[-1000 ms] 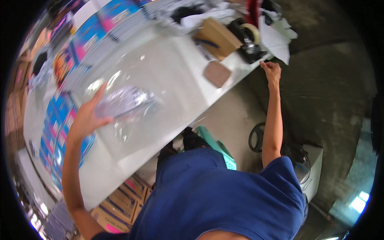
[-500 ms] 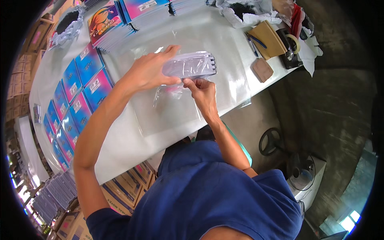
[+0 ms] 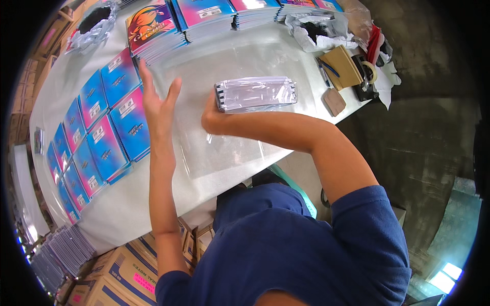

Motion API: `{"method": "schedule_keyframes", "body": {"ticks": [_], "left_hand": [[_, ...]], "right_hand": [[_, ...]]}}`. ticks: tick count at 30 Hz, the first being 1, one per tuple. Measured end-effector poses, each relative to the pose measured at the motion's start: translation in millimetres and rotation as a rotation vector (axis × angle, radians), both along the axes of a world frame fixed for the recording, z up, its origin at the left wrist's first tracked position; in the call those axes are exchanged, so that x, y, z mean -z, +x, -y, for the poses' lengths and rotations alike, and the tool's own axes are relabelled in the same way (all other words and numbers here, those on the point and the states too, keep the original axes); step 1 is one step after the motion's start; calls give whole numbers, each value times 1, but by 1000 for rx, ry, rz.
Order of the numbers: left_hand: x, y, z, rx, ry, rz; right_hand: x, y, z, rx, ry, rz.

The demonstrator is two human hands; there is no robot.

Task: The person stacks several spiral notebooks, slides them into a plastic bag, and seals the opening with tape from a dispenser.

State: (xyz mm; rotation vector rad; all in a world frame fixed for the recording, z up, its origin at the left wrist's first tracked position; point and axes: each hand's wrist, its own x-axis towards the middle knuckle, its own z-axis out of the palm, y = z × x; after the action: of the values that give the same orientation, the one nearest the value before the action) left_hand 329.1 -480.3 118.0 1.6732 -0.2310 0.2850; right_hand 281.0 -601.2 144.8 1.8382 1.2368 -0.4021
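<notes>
A plastic-wrapped stack of spiral notebooks (image 3: 256, 94) stands on the work table with its page edges up; dark coil loops show at both ends. My right hand (image 3: 212, 116) reaches across to the left end of this stack and grips it there, its fingers partly hidden behind the wrap. My left hand (image 3: 159, 104) is held up to the left, apart from the stack, with fingers stretched and thumb spread, holding nothing. Under the stack lies a large clear plastic sheet (image 3: 204, 158).
Rows of blue and pink notebooks (image 3: 106, 153) cover the table's left side; notebook piles (image 3: 206, 15) line the far edge. At right are a tape dispenser (image 3: 366, 76), a brown pad (image 3: 334, 102), pens (image 3: 323, 72) and crumpled plastic (image 3: 316, 33). Cartons (image 3: 120, 273) stand below the table.
My left hand has let go of the wrapped stack and moved left, opening. My right hand has gone from the stack's near side to its left end. The view has shifted slightly.
</notes>
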Motion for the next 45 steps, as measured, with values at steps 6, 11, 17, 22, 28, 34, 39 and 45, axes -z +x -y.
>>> {"method": "schedule_keyframes", "body": {"ticks": [6, 11, 17, 22, 28, 34, 39, 45], "left_hand": [[58, -70, -70, -100, -130, -228], [76, -95, -93, 140, -94, -265], [34, -51, 54, 482, -83, -170], [-19, -40, 55, 598, 2, -104], [-11, -30, 45, 455, -503, 9], [67, -49, 51, 498, -372, -199], [77, -66, 61, 349, -662, -103], [94, -64, 59, 353, -711, -27]], "right_hand": [[61, 56, 48, 198, 266, -125], [-73, 51, 154, 958, 1198, -765], [68, -14, 210, 959, 1834, -686], [21, -23, 223, 855, 1779, -828], [-85, -26, 220, 577, 1757, -573], [-94, 3, 137, 516, 1384, -16], [-126, 15, 130, 347, 1550, 119], [-85, -17, 100, 399, 1179, -16]]}}
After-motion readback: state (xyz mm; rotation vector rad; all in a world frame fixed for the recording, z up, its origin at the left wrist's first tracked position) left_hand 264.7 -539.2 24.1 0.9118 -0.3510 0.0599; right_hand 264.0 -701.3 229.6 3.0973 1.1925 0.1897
